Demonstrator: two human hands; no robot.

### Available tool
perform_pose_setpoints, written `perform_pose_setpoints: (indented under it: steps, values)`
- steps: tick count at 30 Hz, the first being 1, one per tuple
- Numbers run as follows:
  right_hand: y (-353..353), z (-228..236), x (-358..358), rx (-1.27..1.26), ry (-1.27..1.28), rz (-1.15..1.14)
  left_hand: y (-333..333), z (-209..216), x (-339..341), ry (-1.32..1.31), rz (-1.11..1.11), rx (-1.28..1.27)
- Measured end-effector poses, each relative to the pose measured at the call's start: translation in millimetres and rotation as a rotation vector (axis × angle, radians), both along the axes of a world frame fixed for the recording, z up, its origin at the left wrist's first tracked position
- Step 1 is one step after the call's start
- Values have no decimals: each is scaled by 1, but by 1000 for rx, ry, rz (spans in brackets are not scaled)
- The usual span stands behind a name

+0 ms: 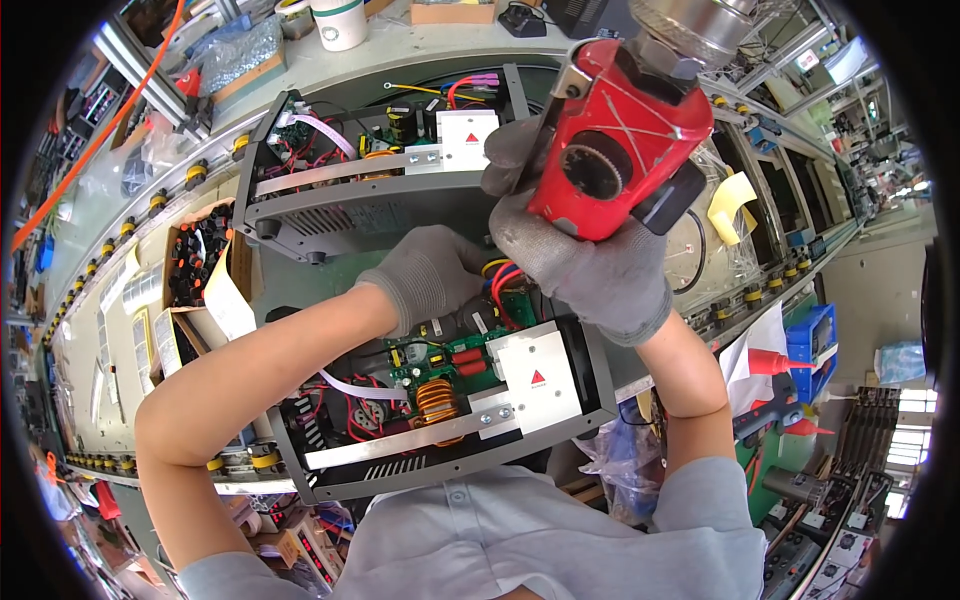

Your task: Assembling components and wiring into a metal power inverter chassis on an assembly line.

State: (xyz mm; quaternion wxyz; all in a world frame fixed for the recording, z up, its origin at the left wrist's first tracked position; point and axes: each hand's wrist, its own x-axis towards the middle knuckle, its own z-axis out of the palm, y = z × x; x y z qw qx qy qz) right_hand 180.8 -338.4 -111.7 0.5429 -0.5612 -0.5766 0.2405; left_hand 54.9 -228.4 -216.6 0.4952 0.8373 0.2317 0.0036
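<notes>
Both my hands wear grey gloves. My right hand (590, 260) is wrapped around a red power tool (640, 130) with a black round knob, raised close to the camera. Bright metal parts top the tool. My left hand (430, 275) reaches over the far side of the nearer open metal case (460, 460), its fingers bent beside thick red and blue wires (505, 290). Whatever those fingertips pinch is hidden. Inside the case lie a green circuit board (410, 365), a copper coil (437, 402) and a white plate (540, 375) with a red triangle.
A second open case (360, 215) stands just beyond. To the left is a carton of black and orange parts (200, 255) with paper sheets (228, 295). A roller rail (195, 175) curves past. A blue bin (812, 340) and red-nozzled bottles (770, 362) are at right.
</notes>
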Motion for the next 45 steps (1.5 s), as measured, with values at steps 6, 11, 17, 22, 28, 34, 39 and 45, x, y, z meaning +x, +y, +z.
perform_pose_setpoints:
  steps: [6,11,17,22,28,34,39,45]
  values:
    - [-5,-8,0,145,-98,-91,-2,10,-3,103,-12,183]
    - [-7,-6,0,178,-87,6,0,4,-2,45,-40,147]
    - [-2,-13,1,183,-46,41,2,0,-4,26,-36,66]
    - [-2,-12,-8,139,-74,-78,4,-4,-3,55,-60,215]
    - [-4,2,-12,171,85,-90,-3,31,2,170,-35,180]
    - [-10,20,-16,250,491,-62,7,64,-16,279,-44,-42]
    - [-29,66,15,562,414,97,18,86,-46,-141,277,-937]
    - [6,55,9,753,705,321,17,95,-48,-255,380,-1058]
